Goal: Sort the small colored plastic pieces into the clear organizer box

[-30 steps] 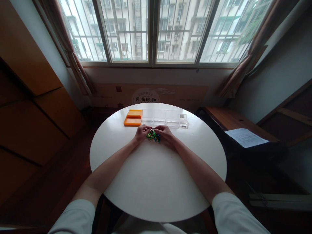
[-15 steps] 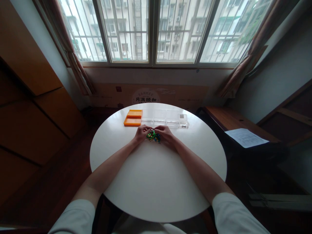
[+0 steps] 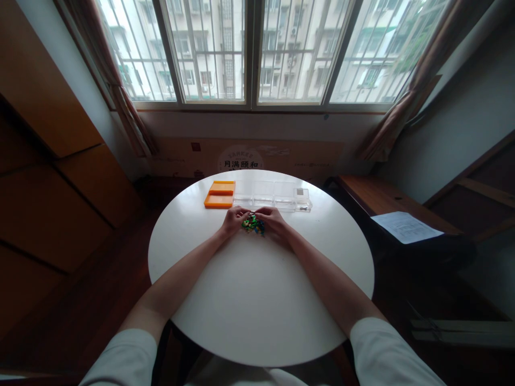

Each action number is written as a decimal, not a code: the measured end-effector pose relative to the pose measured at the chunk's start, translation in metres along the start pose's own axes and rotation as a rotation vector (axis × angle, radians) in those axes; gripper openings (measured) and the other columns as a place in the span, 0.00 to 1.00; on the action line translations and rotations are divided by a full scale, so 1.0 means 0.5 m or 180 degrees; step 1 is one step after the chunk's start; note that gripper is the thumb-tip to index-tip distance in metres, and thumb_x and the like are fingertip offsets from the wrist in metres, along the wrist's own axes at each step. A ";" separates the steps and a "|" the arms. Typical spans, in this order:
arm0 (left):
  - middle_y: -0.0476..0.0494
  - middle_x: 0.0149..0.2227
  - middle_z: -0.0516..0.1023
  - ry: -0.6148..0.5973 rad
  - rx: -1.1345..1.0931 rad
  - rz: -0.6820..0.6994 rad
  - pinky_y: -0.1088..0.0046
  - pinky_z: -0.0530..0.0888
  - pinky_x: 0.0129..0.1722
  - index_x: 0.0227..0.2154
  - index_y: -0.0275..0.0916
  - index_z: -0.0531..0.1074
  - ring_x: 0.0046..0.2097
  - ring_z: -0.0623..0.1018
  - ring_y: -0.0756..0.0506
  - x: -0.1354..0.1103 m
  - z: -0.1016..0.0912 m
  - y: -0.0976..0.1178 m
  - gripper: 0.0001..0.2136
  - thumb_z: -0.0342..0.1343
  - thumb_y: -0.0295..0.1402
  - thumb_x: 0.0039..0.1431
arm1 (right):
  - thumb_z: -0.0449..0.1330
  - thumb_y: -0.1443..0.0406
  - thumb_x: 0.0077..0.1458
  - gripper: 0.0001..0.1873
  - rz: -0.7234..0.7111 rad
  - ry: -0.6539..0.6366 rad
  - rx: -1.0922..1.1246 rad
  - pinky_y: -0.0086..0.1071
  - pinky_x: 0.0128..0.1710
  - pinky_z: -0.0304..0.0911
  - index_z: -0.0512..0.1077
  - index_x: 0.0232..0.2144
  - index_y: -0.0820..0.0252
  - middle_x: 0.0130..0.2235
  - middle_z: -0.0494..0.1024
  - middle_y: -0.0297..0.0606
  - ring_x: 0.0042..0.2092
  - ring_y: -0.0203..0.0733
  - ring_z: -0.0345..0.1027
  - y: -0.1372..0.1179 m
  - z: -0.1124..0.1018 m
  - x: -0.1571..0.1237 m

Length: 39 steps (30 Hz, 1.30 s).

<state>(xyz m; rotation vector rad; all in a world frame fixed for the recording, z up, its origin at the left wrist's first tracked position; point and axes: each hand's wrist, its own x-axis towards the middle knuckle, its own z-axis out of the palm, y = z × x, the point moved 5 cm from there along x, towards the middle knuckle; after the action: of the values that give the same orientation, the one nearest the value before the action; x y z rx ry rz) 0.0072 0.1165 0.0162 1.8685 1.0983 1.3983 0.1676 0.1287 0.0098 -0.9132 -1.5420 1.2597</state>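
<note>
A small heap of tiny coloured pieces (image 3: 253, 225), green, blue and some red, lies on the round white table (image 3: 257, 300). My left hand (image 3: 234, 219) rests at the heap's left side and my right hand (image 3: 274, 221) at its right, fingers curled in toward the pieces. The fingertips of both hands meet over the top of the heap; what they pinch is too small to make out. Just beyond the hands stands a row of clear plastic boxes (image 3: 273, 194), with an orange tray (image 3: 219, 194) at its left end.
A window with bars fills the back wall, with curtains at both sides. A low wooden bench (image 3: 386, 201) with a sheet of paper (image 3: 404, 227) stands to the right of the table. Wooden cabinets line the left wall.
</note>
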 end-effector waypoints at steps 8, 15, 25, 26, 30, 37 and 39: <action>0.44 0.29 0.75 -0.0013 -0.0002 -0.0006 0.75 0.72 0.27 0.31 0.34 0.77 0.29 0.75 0.50 0.001 0.001 -0.006 0.09 0.57 0.34 0.51 | 0.67 0.55 0.35 0.19 0.0011 0.0026 0.0004 0.32 0.32 0.61 0.76 0.27 0.65 0.27 0.76 0.38 0.29 0.37 0.67 -0.005 0.001 -0.002; 0.44 0.30 0.75 -0.0009 0.0031 -0.0020 0.75 0.72 0.28 0.31 0.35 0.77 0.30 0.75 0.49 0.001 0.001 -0.003 0.09 0.57 0.34 0.51 | 0.67 0.55 0.36 0.19 -0.0003 -0.0002 -0.0007 0.32 0.32 0.62 0.75 0.28 0.64 0.28 0.76 0.38 0.29 0.38 0.67 0.001 0.000 0.000; 0.45 0.28 0.74 0.0014 0.0018 0.0024 0.76 0.71 0.26 0.30 0.35 0.77 0.29 0.74 0.50 0.002 -0.001 -0.007 0.08 0.57 0.34 0.50 | 0.67 0.55 0.35 0.19 0.0034 0.0014 0.0011 0.32 0.32 0.62 0.75 0.27 0.64 0.27 0.76 0.38 0.29 0.38 0.67 -0.006 0.003 -0.004; 0.45 0.28 0.74 0.0008 0.0017 0.0026 0.76 0.71 0.26 0.30 0.35 0.77 0.29 0.74 0.50 0.002 -0.001 -0.007 0.08 0.57 0.34 0.51 | 0.67 0.55 0.35 0.19 0.0036 0.0019 0.0017 0.32 0.32 0.62 0.75 0.27 0.64 0.27 0.76 0.38 0.29 0.38 0.67 -0.007 0.003 -0.004; 0.44 0.29 0.75 -0.0007 -0.0018 0.0001 0.76 0.72 0.27 0.31 0.35 0.77 0.29 0.74 0.50 0.002 -0.001 -0.008 0.09 0.57 0.35 0.51 | 0.67 0.56 0.34 0.18 0.0027 0.0033 0.0065 0.32 0.32 0.62 0.75 0.27 0.64 0.27 0.77 0.38 0.29 0.37 0.67 -0.008 0.003 -0.004; 0.43 0.30 0.76 -0.0010 -0.0011 -0.0006 0.76 0.72 0.27 0.32 0.35 0.77 0.29 0.74 0.50 0.002 0.000 -0.010 0.10 0.57 0.36 0.52 | 0.67 0.55 0.34 0.19 0.0023 0.0002 0.0056 0.33 0.33 0.63 0.76 0.27 0.64 0.28 0.77 0.38 0.29 0.38 0.68 -0.004 0.002 -0.002; 0.43 0.30 0.76 -0.0004 -0.0036 -0.0020 0.76 0.72 0.27 0.32 0.35 0.77 0.29 0.74 0.50 0.003 0.001 -0.010 0.10 0.57 0.36 0.51 | 0.67 0.55 0.34 0.19 0.0024 0.0007 0.0058 0.33 0.33 0.63 0.76 0.27 0.64 0.28 0.77 0.38 0.29 0.38 0.68 -0.005 0.002 -0.003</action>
<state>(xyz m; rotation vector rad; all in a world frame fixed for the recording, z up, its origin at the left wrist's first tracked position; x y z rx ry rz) 0.0062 0.1202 0.0128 1.8563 1.0926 1.3970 0.1671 0.1267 0.0118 -0.9094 -1.5242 1.2757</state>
